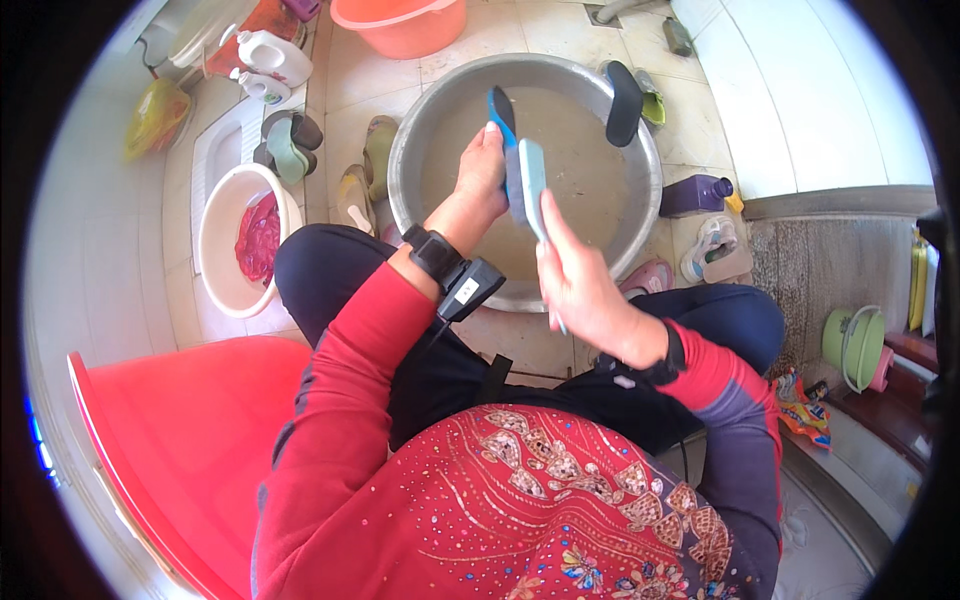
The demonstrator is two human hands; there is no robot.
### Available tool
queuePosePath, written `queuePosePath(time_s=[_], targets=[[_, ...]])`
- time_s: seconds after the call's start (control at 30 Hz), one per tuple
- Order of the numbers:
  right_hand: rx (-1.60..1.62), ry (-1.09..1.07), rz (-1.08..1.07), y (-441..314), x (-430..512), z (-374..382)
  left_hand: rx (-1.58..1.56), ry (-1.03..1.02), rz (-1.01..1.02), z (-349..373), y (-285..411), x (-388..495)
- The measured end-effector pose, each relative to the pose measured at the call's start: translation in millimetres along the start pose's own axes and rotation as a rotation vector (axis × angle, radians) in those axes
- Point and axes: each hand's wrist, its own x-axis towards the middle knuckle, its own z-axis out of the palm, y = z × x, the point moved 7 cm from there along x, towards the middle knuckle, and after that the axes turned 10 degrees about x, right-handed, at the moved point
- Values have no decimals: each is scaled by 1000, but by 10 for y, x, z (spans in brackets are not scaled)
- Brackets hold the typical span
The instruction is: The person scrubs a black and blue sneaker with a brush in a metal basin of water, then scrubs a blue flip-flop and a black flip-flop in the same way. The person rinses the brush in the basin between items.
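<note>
My left hand (480,176) grips a blue-edged, dark shoe insole (504,112), held up on edge above a large metal basin (401,161). Murky, greyish-brown water (570,180) fills the basin below. In my right hand (581,292) is a pale blue scrub brush (533,176), held by its handle. Its bristle side faces the insole and appears to touch it; the bristles look blurred. Over the basin's right rim hangs a black insole (624,105).
An orange basin (405,30) stands beyond. To the left are a white tub (214,247) with red cloth (259,238), a squat toilet (225,150) and a large red basin (195,420). Shoes (712,244) and a purple bottle (690,197) flank the metal basin's right side.
</note>
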Motion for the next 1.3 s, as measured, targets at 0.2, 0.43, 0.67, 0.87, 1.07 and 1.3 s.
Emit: queuePosePath(time_s=[0.2,0.43,0.67,0.87,1.07,1.3], targets=[[-81,90,-189,-153,28,-50,56,10,-154,-48,-319,28],[-69,-54,69,98,29,-9,79,120,-13,-164,-116,34],[-18,132,-79,-92,216,-224,233,22,-99,23,-323,-68],[-23,-50,8,103,4,1,193,65,-20,-117,-125,-85],[-3,86,-77,-91,116,-117,239,64,-41,-34,-154,-108],[-18,120,-132,-91,59,-138,244,42,-99,5,-165,-224]])
